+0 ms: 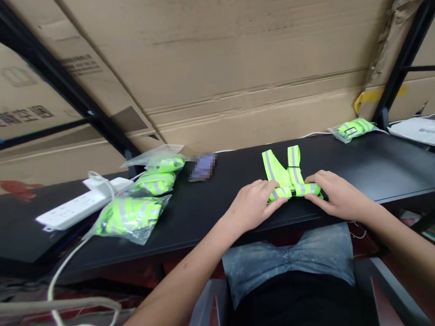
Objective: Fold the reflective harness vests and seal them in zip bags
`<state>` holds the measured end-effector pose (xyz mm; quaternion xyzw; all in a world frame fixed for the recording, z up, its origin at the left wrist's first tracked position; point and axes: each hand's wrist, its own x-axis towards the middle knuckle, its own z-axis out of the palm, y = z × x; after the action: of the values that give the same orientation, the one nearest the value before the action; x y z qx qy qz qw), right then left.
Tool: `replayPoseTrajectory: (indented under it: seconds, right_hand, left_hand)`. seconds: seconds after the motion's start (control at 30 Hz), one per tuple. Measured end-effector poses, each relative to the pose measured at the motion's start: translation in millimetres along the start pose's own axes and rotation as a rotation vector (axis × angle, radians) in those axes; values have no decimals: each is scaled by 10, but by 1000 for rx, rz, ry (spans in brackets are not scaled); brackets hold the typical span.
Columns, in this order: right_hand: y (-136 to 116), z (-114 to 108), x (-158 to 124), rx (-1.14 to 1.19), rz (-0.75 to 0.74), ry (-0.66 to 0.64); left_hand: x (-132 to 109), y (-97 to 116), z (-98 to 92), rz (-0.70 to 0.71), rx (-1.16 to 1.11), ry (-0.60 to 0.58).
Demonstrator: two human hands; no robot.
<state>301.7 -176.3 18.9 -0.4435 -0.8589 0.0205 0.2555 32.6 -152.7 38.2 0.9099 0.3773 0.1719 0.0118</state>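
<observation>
A neon yellow-green strap harness with grey reflective stripes lies partly folded near the front edge of the black table. Two of its straps point away toward the back, and a black buckle shows at the middle of its front band. My left hand grips the left end of that band, thumb in front and fingers behind. At the right end, my right hand pinches the band between thumb and fingers.
Clear bags with similar green straps lie at the left beside a white power strip and its cable. Another bagged strap set sits at the back right, near a white package. Cardboard stands behind the table.
</observation>
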Motion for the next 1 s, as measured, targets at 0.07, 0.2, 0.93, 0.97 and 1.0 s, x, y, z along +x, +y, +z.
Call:
replayPoseTrajectory:
  seconds: [0.07, 0.2, 0.93, 0.97, 1.0]
  right_hand:
    - [-4, -12, 55, 60, 48, -28]
    - [81, 76, 267, 63, 129, -87]
    - [57, 12, -26, 39, -67, -58]
    - [44, -5, -29, 40, -77, -62]
    - [32, -24, -24, 41, -83, -60]
  left_hand:
    - [90, -26, -38, -73, -145, -81]
    - [306, -144, 60, -195, -239, -121]
    - [-50, 94, 48, 59, 53, -57]
    - [-33, 92, 17, 52, -12, -60]
    - [-7, 85, -19, 37, -83, -67]
